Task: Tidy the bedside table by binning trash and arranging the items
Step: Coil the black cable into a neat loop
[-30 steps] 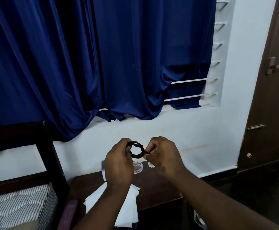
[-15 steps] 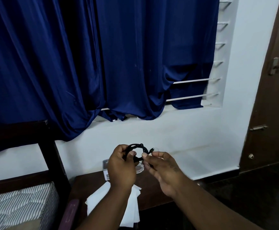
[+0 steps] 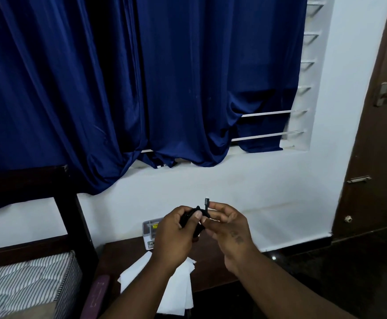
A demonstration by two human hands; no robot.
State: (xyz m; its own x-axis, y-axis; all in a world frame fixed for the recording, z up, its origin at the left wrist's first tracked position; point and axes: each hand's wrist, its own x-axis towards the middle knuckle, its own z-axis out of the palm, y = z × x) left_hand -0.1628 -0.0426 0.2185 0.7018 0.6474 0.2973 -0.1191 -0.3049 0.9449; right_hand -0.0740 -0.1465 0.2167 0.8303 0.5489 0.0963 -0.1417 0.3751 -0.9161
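A: What occupies the middle of the view, above the bedside table?

B: Two bare hands with a black cable, coiled tight, held between them, raised over the table's rear edge.

A: How does the left hand grip?

B: Fingers curled around the coil, thumb pressed on top of the bundle.

A: And the right hand?

B: Palm turned up; thumb and forefinger pinch the cable just below its plug, which stands upright above the fingertips. The remaining fingers are loosely bent.

A: What lies on the table?

B: White paper sheets overhang its front edge, partly under the left forearm. A clear plastic box stands at the rear, against the wall, mostly hidden behind the left hand.

A: And around the table?

B: To its left, a dark bed frame with a striped mattress; above it, a blue curtain; to its right, a brown door.
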